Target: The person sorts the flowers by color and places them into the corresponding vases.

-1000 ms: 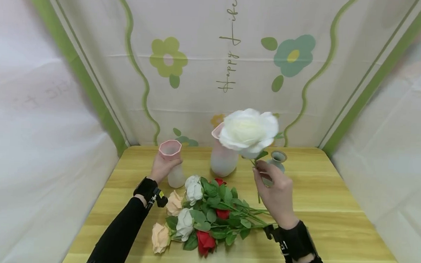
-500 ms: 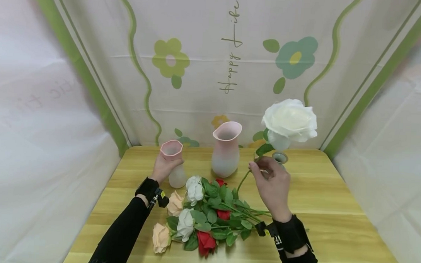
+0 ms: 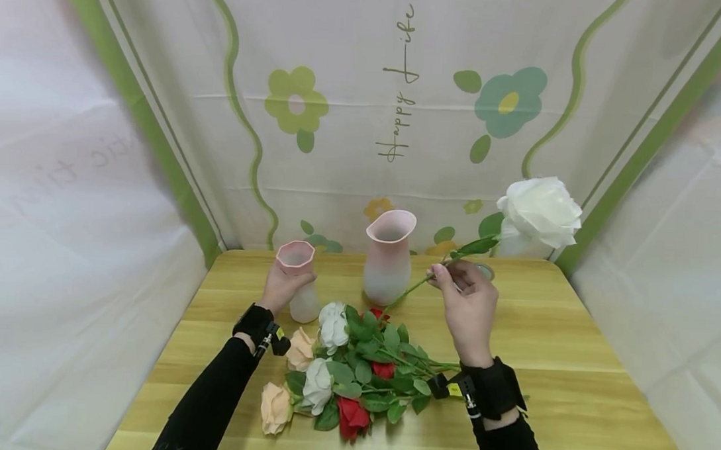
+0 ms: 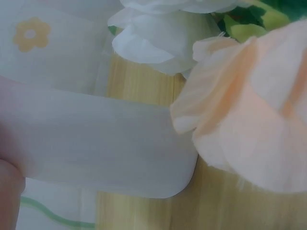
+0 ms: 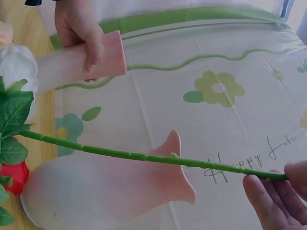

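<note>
My left hand grips the upper part of a slim pink-and-white vase with an octagonal rim, which stands upright on the table. My right hand pinches the green stem of a white artificial rose between thumb and fingers. The bloom leans to the upper right, while the bare stem slants down left, crossing in front of the wider pink-and-white vase in the right wrist view. In the left wrist view the slim vase's pale lower body sits beside a peach rose.
A pile of roses lies at the front middle: white, peach and red blooms, leafy stems pointing right. Behind my right hand, a small grey vase shows only its rim. A printed cloth encloses the wooden table.
The white rose has swung to the right and tilted over, its stem's lower end moving left. My right hand turned slightly with it. The left hand keeps its grip on the slim vase.
</note>
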The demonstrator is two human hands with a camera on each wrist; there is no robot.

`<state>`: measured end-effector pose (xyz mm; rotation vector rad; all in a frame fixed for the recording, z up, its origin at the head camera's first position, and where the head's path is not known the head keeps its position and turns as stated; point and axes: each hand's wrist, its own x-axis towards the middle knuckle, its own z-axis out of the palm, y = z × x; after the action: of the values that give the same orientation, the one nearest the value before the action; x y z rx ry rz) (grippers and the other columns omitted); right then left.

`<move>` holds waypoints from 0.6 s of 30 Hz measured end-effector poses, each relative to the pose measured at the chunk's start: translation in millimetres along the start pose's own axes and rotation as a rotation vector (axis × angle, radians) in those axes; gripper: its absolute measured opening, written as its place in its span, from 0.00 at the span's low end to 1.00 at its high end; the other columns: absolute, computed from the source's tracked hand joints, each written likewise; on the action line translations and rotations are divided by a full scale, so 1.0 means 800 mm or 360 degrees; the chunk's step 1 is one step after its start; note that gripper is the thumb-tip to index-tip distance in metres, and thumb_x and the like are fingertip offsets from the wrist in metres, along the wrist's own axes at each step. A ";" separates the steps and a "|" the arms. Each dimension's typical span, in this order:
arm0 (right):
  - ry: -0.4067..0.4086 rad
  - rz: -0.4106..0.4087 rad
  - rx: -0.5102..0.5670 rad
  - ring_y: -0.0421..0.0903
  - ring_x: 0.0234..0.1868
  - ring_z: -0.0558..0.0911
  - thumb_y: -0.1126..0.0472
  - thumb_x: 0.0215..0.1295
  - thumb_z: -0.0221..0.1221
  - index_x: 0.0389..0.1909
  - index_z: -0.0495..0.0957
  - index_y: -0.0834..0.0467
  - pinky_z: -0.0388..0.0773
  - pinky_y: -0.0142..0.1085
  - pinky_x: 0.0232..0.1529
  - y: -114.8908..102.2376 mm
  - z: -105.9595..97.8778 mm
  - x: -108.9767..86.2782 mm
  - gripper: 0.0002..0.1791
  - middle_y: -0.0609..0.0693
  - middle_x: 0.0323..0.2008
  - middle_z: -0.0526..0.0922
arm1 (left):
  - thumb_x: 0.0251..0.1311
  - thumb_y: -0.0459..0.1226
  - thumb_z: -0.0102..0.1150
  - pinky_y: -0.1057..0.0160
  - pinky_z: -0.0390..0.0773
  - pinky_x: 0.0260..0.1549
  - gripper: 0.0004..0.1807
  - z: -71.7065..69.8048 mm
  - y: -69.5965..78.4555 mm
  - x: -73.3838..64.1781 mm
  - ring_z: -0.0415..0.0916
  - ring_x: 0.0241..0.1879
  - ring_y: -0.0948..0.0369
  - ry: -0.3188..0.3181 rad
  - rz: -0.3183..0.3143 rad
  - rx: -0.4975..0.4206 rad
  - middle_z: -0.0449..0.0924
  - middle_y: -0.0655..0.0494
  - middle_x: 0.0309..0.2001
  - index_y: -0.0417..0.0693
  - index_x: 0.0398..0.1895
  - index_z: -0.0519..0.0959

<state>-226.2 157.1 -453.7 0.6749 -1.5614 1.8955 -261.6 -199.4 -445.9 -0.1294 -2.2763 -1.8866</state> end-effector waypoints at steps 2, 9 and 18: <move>0.0085 0.0079 0.0064 0.60 0.46 0.80 0.73 0.67 0.59 0.56 0.73 0.71 0.79 0.47 0.50 -0.041 0.022 0.008 0.17 0.68 0.47 0.78 | 0.51 0.26 0.70 0.51 0.72 0.54 0.40 -0.001 0.001 -0.001 0.69 0.56 0.47 -0.0003 -0.0002 0.0001 0.70 0.37 0.58 0.35 0.68 0.62; 0.0280 0.0227 0.0066 0.64 0.46 0.79 0.74 0.68 0.57 0.51 0.70 0.77 0.78 0.49 0.50 -0.109 0.059 0.028 0.14 0.74 0.44 0.76 | 0.52 0.25 0.69 0.50 0.72 0.54 0.39 -0.001 0.001 -0.001 0.69 0.55 0.46 -0.0027 -0.0002 -0.0021 0.70 0.36 0.57 0.35 0.67 0.63; 0.0403 0.0375 0.0322 0.58 0.42 0.84 0.72 0.66 0.60 0.48 0.71 0.82 0.79 0.49 0.49 -0.092 0.065 0.042 0.17 0.72 0.44 0.80 | 0.52 0.26 0.69 0.50 0.72 0.55 0.39 -0.002 0.000 0.000 0.69 0.56 0.46 -0.0025 -0.0007 0.0000 0.70 0.36 0.58 0.36 0.68 0.63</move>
<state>-196.0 120.7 -369.8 0.3257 -1.3482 2.2364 -261.1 -200.7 -445.5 -0.1398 -2.2890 -1.8944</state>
